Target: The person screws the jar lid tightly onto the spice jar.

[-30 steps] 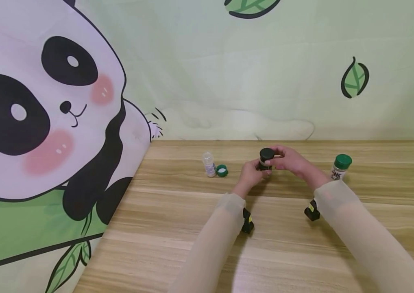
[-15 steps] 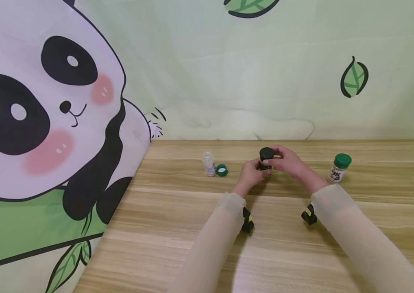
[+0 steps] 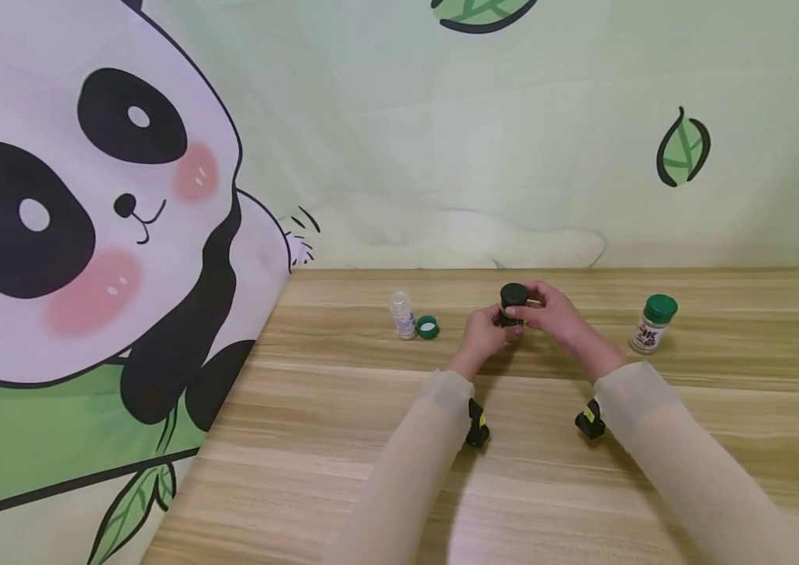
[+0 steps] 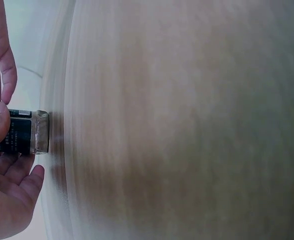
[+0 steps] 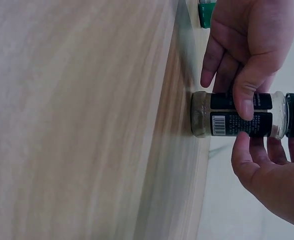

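Observation:
A seasoning jar (image 3: 515,318) with a black label and a black cap (image 3: 514,293) stands upright near the table's back edge. My left hand (image 3: 486,336) grips its body, the thumb lying across the label in the right wrist view. From the other side, my right hand (image 3: 556,314) has thumb and fingers around the cap and upper part. Seen from the right wrist, pale contents show through the glass at the foot of the jar (image 5: 201,114). In the left wrist view the cap end is out of frame, and the jar's base (image 4: 41,132) faces the table.
Left of the hands stands a clear uncapped bottle (image 3: 403,316), with a green lid (image 3: 428,327) lying beside it. A green-capped jar (image 3: 654,324) is on the right of the wooden table (image 3: 300,439). Behind hangs a panda-printed cloth (image 3: 399,157).
My right wrist and forearm have swung slightly left and toward me, uncovering more of the green-capped jar. The left hand and the black-capped jar stay in nearly the same place.

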The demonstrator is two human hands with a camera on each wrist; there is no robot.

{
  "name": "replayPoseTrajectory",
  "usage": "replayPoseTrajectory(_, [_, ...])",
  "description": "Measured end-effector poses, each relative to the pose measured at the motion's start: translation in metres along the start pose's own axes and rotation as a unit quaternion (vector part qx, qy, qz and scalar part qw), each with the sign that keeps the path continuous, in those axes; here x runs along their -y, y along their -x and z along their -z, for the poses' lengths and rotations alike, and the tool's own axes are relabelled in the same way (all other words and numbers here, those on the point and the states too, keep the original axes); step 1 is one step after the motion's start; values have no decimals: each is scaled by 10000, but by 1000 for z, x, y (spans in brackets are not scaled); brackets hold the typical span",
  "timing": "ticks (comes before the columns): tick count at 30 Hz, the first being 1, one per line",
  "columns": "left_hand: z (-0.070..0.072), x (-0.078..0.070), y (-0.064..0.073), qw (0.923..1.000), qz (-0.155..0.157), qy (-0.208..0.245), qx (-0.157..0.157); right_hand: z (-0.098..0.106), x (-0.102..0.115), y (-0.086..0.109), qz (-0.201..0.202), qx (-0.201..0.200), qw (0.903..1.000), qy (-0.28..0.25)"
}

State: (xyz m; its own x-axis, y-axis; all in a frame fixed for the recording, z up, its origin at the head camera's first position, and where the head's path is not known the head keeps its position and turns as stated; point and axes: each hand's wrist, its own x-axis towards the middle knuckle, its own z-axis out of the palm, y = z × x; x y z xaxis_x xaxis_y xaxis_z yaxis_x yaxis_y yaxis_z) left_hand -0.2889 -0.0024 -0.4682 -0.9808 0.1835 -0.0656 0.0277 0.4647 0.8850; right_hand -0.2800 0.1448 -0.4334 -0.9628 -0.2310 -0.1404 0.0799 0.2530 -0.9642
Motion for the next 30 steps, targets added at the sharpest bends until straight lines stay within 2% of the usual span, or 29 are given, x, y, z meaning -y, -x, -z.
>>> replayPoseTrajectory(8, [0, 0, 1, 10000, 22, -83, -3, -5, -2, 2, -6, -213, 9998, -32])
replayPoseTrajectory(30, [0, 2, -1, 9999, -102, -15, -26, -16, -9, 2, -36, -717, 9957, -591])
